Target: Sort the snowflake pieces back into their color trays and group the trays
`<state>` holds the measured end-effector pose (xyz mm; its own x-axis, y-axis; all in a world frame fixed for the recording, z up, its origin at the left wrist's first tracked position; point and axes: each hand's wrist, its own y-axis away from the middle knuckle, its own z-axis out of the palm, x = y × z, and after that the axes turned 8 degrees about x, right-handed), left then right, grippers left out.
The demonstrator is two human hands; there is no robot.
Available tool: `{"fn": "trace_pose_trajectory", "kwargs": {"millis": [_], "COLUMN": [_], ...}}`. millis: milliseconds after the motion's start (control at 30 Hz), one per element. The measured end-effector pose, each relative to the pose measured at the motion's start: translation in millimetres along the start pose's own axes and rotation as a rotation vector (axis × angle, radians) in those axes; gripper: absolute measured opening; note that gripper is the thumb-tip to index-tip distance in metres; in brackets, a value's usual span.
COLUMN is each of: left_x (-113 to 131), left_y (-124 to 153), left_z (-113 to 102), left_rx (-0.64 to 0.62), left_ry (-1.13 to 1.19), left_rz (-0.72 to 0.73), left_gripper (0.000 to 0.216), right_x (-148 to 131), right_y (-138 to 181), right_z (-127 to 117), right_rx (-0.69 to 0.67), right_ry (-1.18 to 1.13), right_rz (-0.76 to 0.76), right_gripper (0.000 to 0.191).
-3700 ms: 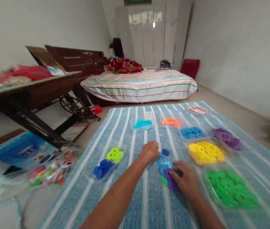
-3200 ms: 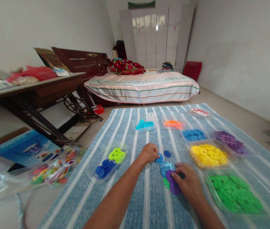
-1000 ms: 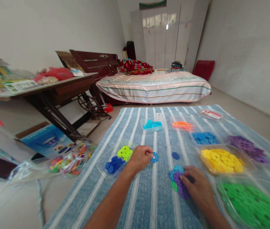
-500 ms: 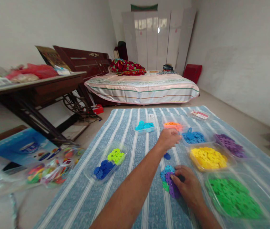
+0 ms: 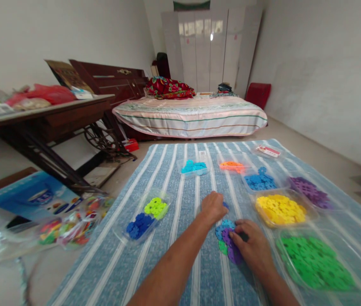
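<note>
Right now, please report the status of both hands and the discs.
Right hand holds purple discs. Left hand at dark blue disc, grip unclear. In the way: left hand, partly hiding that disc.

Blue-and-white striped cloth (image 5: 185, 199) looks matt, round purple notched plastic pieces (image 5: 227, 236) smooth, tall white wardrobe doors (image 5: 202, 55) glossy.

the left hand (image 5: 214, 207) hides most of a dark blue disc (image 5: 225, 206), leaving its grip unclear, the right hand (image 5: 251, 241) covers part of the purple pieces (image 5: 231, 246), and the label (image 5: 202, 155) beyond both hands is too small to read
</note>
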<state>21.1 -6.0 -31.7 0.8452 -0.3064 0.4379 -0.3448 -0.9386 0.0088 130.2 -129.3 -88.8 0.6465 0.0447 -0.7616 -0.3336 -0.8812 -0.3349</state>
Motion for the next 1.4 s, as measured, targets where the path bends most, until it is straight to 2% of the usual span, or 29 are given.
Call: {"fn": "trace_pose_trajectory", "kwargs": {"millis": [167,367,500,600,733,867,967,1033,1167,1400], "left_x": [3,2,-2,-14,-48,-94,-121,-133,-141,-140], "left_y": [2,14,28,44,63,78,85,87,89,93], "left_z": [3,7,-1,-22,-77,-136,-161,-167,-163,-162], "left_rx": [-0.015,0.020,0.023,0.055,0.136,0.112,0.041,-0.038,-0.178,-0.213], "left_ry": [-0.014,0.022,0.077,0.154,0.176,-0.044,-0.279,-0.405,-0.526,-0.623], "left_rz": [0.010,-0.042,-0.030,0.004,0.009,-0.070,-0.136,-0.162,-0.158,-0.209], "left_gripper": [0.028,0.026,0.023,0.022,0.023,0.020,0.024,0.028,0.030,0.028], "right_x": [1,3,4,5,7,10,13,15,20,24], "right_y": [1,4,4,4,5,6,7,7,9,8], "right_z": [0,-1,-2,-2,-2,-1,1,1,1,0], "right_rx": [0.001,-0.013,-0.019,-0.018,-0.030,-0.023,-0.032,-0.043,-0.047,-0.061], "right_ry": [0.008,0.008,0.000,-0.004,-0.007,-0.004,0.000,0.003,-0.002,-0.003], "right_rz": [0.004,0.004,0.008,0.018,0.031,0.047,0.062,0.076,0.078,0.084], "right_gripper": [0.022,0.024,0.026,0.027,0.029,0.031,0.032,0.033,0.036,0.040]}}
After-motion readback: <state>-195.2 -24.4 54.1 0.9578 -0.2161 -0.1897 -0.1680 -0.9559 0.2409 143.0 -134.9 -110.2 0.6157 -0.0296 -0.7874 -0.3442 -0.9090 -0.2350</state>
